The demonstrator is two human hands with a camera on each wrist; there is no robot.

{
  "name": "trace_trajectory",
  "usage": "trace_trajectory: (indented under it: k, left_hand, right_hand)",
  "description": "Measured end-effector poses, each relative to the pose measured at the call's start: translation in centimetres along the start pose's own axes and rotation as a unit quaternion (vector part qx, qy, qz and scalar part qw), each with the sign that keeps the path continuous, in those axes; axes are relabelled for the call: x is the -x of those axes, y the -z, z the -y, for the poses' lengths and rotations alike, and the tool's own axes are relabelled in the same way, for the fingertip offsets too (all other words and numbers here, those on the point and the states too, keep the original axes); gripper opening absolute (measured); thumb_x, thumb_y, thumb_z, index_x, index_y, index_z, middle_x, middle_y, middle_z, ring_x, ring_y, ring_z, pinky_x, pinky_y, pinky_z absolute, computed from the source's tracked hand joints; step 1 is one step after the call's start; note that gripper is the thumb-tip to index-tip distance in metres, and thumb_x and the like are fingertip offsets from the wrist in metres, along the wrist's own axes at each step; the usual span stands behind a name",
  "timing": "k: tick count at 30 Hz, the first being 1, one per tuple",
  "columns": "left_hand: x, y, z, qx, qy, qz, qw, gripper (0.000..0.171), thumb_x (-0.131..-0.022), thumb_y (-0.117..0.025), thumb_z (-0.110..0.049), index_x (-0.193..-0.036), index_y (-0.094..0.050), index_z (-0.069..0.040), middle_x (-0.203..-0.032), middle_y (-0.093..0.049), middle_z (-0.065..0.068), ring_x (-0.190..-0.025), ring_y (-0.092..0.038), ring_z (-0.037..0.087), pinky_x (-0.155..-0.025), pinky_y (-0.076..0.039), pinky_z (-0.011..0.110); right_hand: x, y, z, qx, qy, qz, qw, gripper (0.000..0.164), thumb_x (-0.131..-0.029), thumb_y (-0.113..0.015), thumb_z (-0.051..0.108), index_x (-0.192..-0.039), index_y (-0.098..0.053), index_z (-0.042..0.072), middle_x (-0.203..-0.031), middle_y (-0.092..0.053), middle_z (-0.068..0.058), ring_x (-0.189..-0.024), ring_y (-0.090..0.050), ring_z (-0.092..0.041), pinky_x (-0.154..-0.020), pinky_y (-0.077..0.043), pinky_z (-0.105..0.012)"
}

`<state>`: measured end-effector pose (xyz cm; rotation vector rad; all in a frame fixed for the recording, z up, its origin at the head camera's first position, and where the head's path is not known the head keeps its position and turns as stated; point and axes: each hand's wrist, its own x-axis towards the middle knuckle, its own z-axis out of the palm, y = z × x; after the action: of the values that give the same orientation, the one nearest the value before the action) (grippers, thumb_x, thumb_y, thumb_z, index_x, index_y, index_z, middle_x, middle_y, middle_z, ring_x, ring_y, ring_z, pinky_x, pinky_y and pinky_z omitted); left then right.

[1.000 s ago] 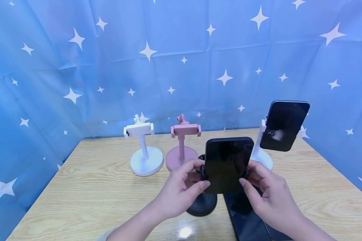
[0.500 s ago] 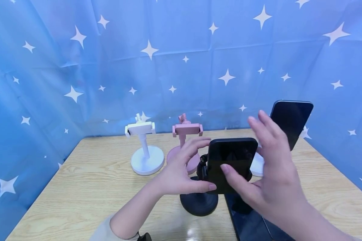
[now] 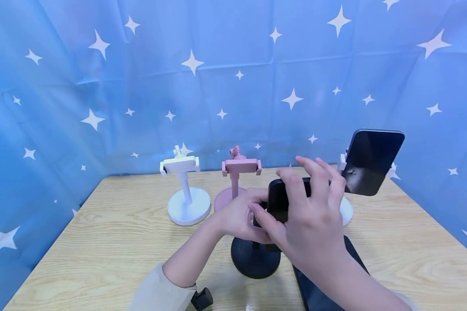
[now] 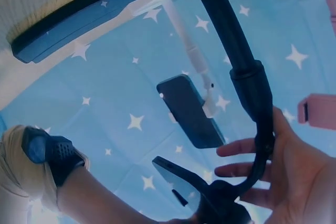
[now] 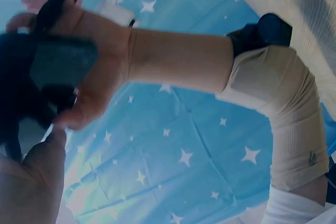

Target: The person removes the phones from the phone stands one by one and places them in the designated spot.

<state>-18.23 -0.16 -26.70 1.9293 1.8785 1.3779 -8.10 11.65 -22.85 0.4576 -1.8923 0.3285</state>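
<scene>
A black smartphone (image 3: 277, 196) sits in the clamp of a black phone stand (image 3: 256, 259), whose round base rests on the table. My left hand (image 3: 243, 216) is at the phone's left edge; in the left wrist view its fingers curl around the stand's bent neck (image 4: 258, 163). My right hand (image 3: 313, 224) reaches across the front of the phone, fingers spread over the screen and covering most of it. Its thumb points left, close to the left hand; in the right wrist view the thumbs meet beside the dark phone (image 5: 60, 61).
Behind stand a white phone stand (image 3: 188, 207) and a pink one (image 3: 241, 166), both with nothing clamped. At the right, another white stand (image 3: 346, 211) bears a phone (image 3: 371, 162). Dark flat slabs (image 3: 315, 289) lie on the wooden table (image 3: 120, 242) below my right arm.
My right hand let go of the phone's right edge, lifted, and swung left over the screen. My left hand loosened from its grip at the phone's left edge, then closed in behind it.
</scene>
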Motion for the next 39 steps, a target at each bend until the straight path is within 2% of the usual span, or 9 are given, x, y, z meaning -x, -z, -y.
trace_trajectory:
  k: [3, 7, 9, 12, 16, 19, 27, 36, 39]
  left_hand:
    - [0.0, 0.1, 0.1, 0.019, -0.003, 0.000, 0.9998, 0.030, -0.067, -0.069, 0.002, -0.094, -0.055, 0.003, -0.085, -0.059, 0.013, -0.075, -0.054, 0.008, -0.071, -0.050, 0.023]
    - [0.1, 0.3, 0.4, 0.061, 0.000, 0.009, 0.9981, 0.027, -0.068, -0.066, 0.003, -0.093, -0.055, 0.003, -0.085, -0.058, 0.015, -0.077, -0.054, 0.009, -0.073, -0.049, 0.026]
    - [0.2, 0.3, 0.5, 0.075, -0.001, 0.012, 0.9971, 0.025, -0.069, -0.065, 0.004, -0.091, -0.055, 0.003, -0.085, -0.057, 0.016, -0.078, -0.053, 0.010, -0.074, -0.049, 0.027]
    - [0.2, 0.3, 0.7, 0.096, -0.008, 0.014, 0.9952, 0.023, -0.069, -0.064, 0.004, -0.090, -0.055, 0.004, -0.085, -0.055, 0.016, -0.078, -0.052, 0.011, -0.074, -0.049, 0.028]
    - [0.2, 0.2, 1.0, 0.120, -0.013, 0.021, 0.9924, 0.024, -0.068, -0.063, 0.004, -0.091, -0.055, 0.005, -0.086, -0.054, 0.018, -0.080, -0.052, 0.012, -0.075, -0.049, 0.029]
    - [0.2, 0.2, 1.0, 0.115, -0.016, 0.026, 0.9929, 0.022, -0.068, -0.063, 0.004, -0.089, -0.056, 0.004, -0.084, -0.054, 0.018, -0.079, -0.052, 0.012, -0.073, -0.050, 0.029]
    - [0.2, 0.4, 0.9, 0.064, 0.014, 0.021, 0.9976, 0.016, -0.068, -0.068, 0.000, -0.077, -0.054, -0.001, -0.072, -0.055, 0.009, -0.069, -0.052, 0.008, -0.062, -0.048, 0.023]
    - [0.2, 0.5, 0.7, 0.071, 0.054, 0.018, 0.9958, 0.020, -0.067, -0.069, 0.000, -0.070, -0.050, -0.003, -0.069, -0.052, 0.005, -0.066, -0.050, 0.008, -0.058, -0.045, 0.022]
    - [0.2, 0.5, 0.6, 0.079, 0.065, 0.015, 0.9946, 0.022, -0.066, -0.070, 0.001, -0.069, -0.049, -0.003, -0.067, -0.051, 0.005, -0.065, -0.050, 0.008, -0.057, -0.043, 0.022]
  right_hand:
    - [0.6, -0.8, -0.7, 0.021, 0.010, -0.013, 1.000, 0.049, -0.086, -0.055, 0.045, -0.097, -0.049, -0.003, -0.104, -0.046, -0.031, -0.102, -0.040, -0.049, -0.084, -0.029, -0.061]
    - [4.3, -4.0, -4.8, 0.053, 0.007, -0.019, 0.998, 0.057, -0.066, -0.072, 0.048, -0.102, -0.056, 0.007, -0.112, -0.048, -0.020, -0.105, -0.040, -0.042, -0.080, -0.026, -0.061]
    - [6.3, -5.9, -7.1, 0.065, 0.003, -0.023, 0.998, 0.065, -0.056, -0.076, 0.053, -0.104, -0.059, 0.014, -0.116, -0.049, -0.015, -0.107, -0.040, -0.039, -0.078, -0.024, -0.062]
    - [7.7, -7.2, -8.7, 0.070, -0.001, -0.024, 0.997, 0.069, -0.050, -0.077, 0.058, -0.104, -0.060, 0.019, -0.116, -0.049, -0.012, -0.106, -0.041, -0.037, -0.076, -0.022, -0.063]
    - [7.6, -6.9, -8.5, 0.068, -0.004, -0.014, 0.998, 0.068, -0.050, -0.077, 0.058, -0.103, -0.060, 0.019, -0.113, -0.050, -0.012, -0.104, -0.044, -0.036, -0.076, -0.022, -0.063]
    - [8.0, -7.3, -8.9, 0.064, -0.004, -0.014, 0.998, 0.067, -0.049, -0.077, 0.059, -0.102, -0.061, 0.021, -0.112, -0.051, -0.011, -0.104, -0.043, -0.037, -0.076, -0.022, -0.063]
    - [8.0, -7.6, -9.3, 0.060, -0.004, -0.008, 0.998, 0.068, -0.048, -0.077, 0.060, -0.102, -0.061, 0.022, -0.108, -0.053, -0.010, -0.103, -0.045, -0.036, -0.081, -0.022, -0.064]
    - [4.6, -4.8, -6.7, 0.037, -0.010, 0.017, 0.999, 0.053, -0.058, -0.074, 0.044, -0.100, -0.060, 0.015, -0.102, -0.052, -0.014, -0.098, -0.042, -0.036, -0.072, -0.030, -0.055]
    - [4.6, -4.8, -6.9, 0.030, -0.013, 0.023, 0.999, 0.053, -0.059, -0.073, 0.043, -0.101, -0.060, 0.015, -0.102, -0.052, -0.014, -0.099, -0.040, -0.037, -0.071, -0.031, -0.055]
